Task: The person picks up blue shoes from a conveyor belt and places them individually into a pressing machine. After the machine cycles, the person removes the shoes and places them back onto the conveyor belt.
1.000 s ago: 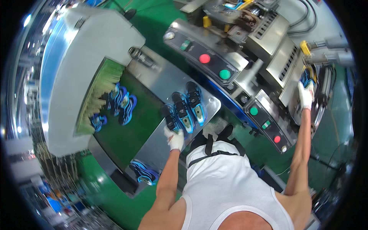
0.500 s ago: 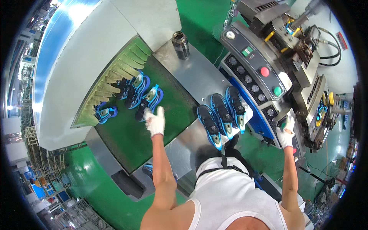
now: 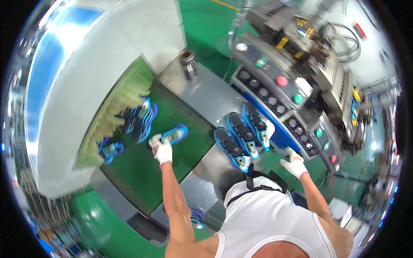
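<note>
My left hand (image 3: 161, 149), in a white glove, is closed around one end of a black and blue sneaker (image 3: 175, 134) over the green conveyor belt (image 3: 137, 180). My gloved right hand (image 3: 294, 163) hangs beside the machine's control panel with its fingers apart, holding nothing. More sneakers of the same sort (image 3: 145, 122) lie on the belt by the green curtain strips, and another shoe (image 3: 111, 150) sits at the strips' near end. Three black sneakers with blue edges (image 3: 243, 134) stand side by side on the metal ledge to the right.
A dark flask (image 3: 189, 64) stands on the metal table (image 3: 206, 90) behind. At the right is a machine with a control panel (image 3: 275, 81) of dials and coloured buttons. The white machine housing (image 3: 86, 86) curves along the left. Another shoe (image 3: 197, 218) shows beside my left arm.
My right hand has left the lever by the panel and moved left, toward my body. My left hand has taken hold of a sneaker and shifted it away from the others. The whole view has turned.
</note>
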### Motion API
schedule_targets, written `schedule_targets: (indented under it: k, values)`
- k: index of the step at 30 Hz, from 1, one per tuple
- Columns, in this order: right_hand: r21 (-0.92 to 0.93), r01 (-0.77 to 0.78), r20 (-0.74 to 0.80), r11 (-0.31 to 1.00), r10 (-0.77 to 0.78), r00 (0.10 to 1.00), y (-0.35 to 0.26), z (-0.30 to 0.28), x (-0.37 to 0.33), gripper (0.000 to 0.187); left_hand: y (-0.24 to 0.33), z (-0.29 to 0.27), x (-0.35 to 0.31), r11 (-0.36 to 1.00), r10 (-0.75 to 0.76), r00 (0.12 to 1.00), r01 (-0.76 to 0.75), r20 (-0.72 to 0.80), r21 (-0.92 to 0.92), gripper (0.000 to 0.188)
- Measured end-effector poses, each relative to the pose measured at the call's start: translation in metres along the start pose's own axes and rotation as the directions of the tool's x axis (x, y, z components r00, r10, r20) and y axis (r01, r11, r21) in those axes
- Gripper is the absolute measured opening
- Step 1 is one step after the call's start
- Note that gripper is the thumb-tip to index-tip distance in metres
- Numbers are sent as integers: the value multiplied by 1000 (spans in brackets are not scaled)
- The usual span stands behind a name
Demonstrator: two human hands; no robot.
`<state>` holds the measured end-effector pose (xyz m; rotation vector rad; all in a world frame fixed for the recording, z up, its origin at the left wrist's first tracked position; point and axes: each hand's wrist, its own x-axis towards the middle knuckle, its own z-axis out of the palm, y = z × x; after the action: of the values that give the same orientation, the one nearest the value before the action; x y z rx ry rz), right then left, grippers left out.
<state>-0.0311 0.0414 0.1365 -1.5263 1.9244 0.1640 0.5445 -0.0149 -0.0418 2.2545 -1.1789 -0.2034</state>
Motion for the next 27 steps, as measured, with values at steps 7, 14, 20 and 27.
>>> schedule_targets:
  k: [7,14,20,27]
  values:
    - [305,567,-16,765,-592,806,-104,6,-3,81,195,-73,-83,921,335,918,-273,212,-277,20]
    - [485,652,-384,583,-528,758,-119,-23,24,75,400,-88,-139,575,797,553,-575,242,-582,22]
    - [957,50,41,285,-306,951,-13,-156,15,25,544,-70,-120,181,952,297,-748,-78,-639,60]
    - [849,5,-187,-528,-290,939,118,-167,18,47,589,15,-75,487,751,660,-517,35,-704,49]
